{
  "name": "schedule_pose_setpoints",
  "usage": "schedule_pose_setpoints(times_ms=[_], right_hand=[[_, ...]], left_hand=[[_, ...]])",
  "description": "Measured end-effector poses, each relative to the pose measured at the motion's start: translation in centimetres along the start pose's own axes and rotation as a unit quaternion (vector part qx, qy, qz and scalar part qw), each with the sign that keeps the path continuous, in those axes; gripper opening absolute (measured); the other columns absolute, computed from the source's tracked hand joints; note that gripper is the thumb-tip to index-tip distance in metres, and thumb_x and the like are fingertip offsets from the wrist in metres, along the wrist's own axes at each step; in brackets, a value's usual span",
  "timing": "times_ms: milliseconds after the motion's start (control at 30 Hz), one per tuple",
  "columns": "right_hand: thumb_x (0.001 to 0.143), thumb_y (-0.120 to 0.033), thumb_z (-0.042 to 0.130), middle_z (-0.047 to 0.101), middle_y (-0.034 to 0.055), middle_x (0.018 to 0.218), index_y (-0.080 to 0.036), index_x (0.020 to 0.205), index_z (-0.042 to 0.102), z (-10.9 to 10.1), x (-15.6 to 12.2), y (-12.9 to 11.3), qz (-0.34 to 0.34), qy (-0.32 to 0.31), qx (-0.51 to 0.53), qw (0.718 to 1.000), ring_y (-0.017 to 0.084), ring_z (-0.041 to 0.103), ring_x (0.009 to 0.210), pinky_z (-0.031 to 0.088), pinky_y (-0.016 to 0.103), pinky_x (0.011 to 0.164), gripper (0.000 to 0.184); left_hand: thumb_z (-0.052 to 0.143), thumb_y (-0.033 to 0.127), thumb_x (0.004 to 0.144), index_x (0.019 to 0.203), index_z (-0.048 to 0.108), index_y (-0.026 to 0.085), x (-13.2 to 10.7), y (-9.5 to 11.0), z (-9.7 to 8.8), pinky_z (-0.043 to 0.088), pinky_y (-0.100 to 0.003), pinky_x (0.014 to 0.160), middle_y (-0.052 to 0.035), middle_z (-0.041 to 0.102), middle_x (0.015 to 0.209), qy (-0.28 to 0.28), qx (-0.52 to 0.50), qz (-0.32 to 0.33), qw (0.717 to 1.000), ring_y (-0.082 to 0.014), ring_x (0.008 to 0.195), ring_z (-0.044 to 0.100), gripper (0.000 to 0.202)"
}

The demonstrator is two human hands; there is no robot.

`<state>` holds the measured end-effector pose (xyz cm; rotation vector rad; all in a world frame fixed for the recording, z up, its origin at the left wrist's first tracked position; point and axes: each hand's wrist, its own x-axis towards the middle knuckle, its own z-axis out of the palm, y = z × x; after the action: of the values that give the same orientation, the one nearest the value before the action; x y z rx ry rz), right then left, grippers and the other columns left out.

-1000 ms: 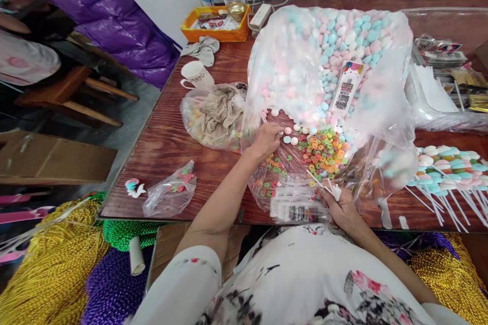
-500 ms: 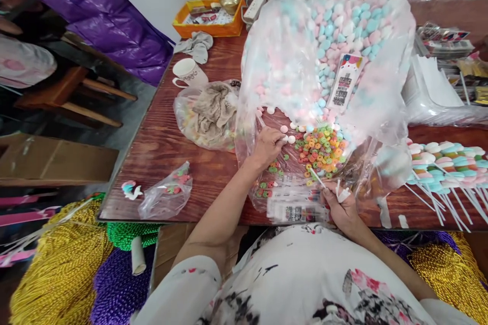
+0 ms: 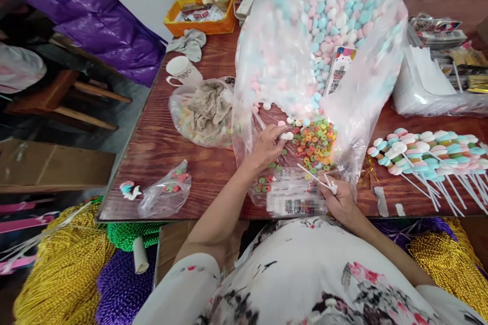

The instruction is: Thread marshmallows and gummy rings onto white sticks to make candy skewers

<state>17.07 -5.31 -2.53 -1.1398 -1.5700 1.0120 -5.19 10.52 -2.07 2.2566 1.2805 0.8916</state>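
My left hand [image 3: 268, 145] is at the left of the candy pile, its fingers bent and pinched on a white marshmallow candy [image 3: 283, 136]; another round white piece lies beside it. Lower right, my right hand [image 3: 340, 200] is closed around white sticks [image 3: 313, 174], one of which points up and left toward the candies. Between the hands lies a heap of colourful ring candies [image 3: 315, 143] on clear plastic. Behind them, a big clear bag [image 3: 274, 56] is full of pink, blue and white marshmallow candies [image 3: 319, 25], with a printed label [image 3: 338, 70] on it.
Finished candy skewers [image 3: 430, 152] lie at the right, below a clear tray [image 3: 423, 104] of packaging. Printed wrappers [image 3: 295, 204] sit at the front edge. At left are a mug [image 3: 184, 70], a cloth [image 3: 209, 104] on a candy bag, a small bag [image 3: 165, 195] and an orange bin [image 3: 198, 26].
The big bag's lower right side has shifted left, uncovering more of the candy skewers. My right hand and its sticks have moved slightly up and left. My left hand stays beside the white candies.
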Motion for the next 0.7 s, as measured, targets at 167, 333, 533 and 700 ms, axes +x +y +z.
schedule_pose_setpoints(times_ms=[167, 333, 533, 700], right_hand=[[0.098, -0.025, 0.046, 0.055, 0.0001, 0.063, -0.021, 0.077, 0.063, 0.1, -0.3, 0.0, 0.008, 0.004, -0.022, 1.000, 0.014, 0.050, 0.057, 0.043, 0.027, 0.060, 0.027], [0.094, -0.017, 0.046, 0.057, -0.0005, 0.064, -0.019, 0.081, 0.064, 0.4, -0.4, -0.3, -0.021, -0.001, -0.042, 0.999, 0.013, 0.050, 0.056, 0.041, 0.025, 0.057, 0.022], [0.089, -0.012, 0.046, 0.068, 0.0023, 0.077, -0.019, 0.098, 0.068, 0.2, -0.5, -0.6, -0.015, -0.027, -0.053, 0.998, 0.014, 0.059, 0.063, 0.048, 0.026, 0.063, 0.025], [0.085, -0.009, 0.048, 0.073, 0.0037, 0.086, -0.022, 0.107, 0.068, 0.4, -1.1, 0.0, -0.016, -0.020, -0.067, 0.997, 0.017, 0.064, 0.071, 0.051, 0.028, 0.067, 0.032]], left_hand=[[0.074, 0.029, 0.079, 0.103, 0.073, 0.022, -3.0, 4.4, -1.5, 0.052, -0.026, 0.071, -0.0029, 0.067, 0.092, 0.079, -0.211, -0.075, 0.971, -0.0144, 0.083, 0.062, 0.025], [0.085, 0.023, 0.068, 0.093, 0.077, 0.026, -5.4, 6.8, -2.0, 0.055, -0.027, 0.072, -0.0020, 0.067, 0.093, 0.133, -0.343, -0.100, 0.924, -0.0147, 0.086, 0.065, 0.026], [0.084, 0.020, 0.070, 0.091, 0.077, 0.029, -5.8, 7.8, -2.2, 0.058, -0.031, 0.079, -0.0016, 0.070, 0.094, 0.166, -0.331, -0.075, 0.926, -0.0157, 0.088, 0.068, 0.024], [0.081, 0.019, 0.074, 0.090, 0.076, 0.028, -5.9, 8.7, -2.4, 0.060, -0.034, 0.082, -0.0012, 0.072, 0.094, 0.181, -0.262, -0.041, 0.947, -0.0161, 0.088, 0.071, 0.019]])
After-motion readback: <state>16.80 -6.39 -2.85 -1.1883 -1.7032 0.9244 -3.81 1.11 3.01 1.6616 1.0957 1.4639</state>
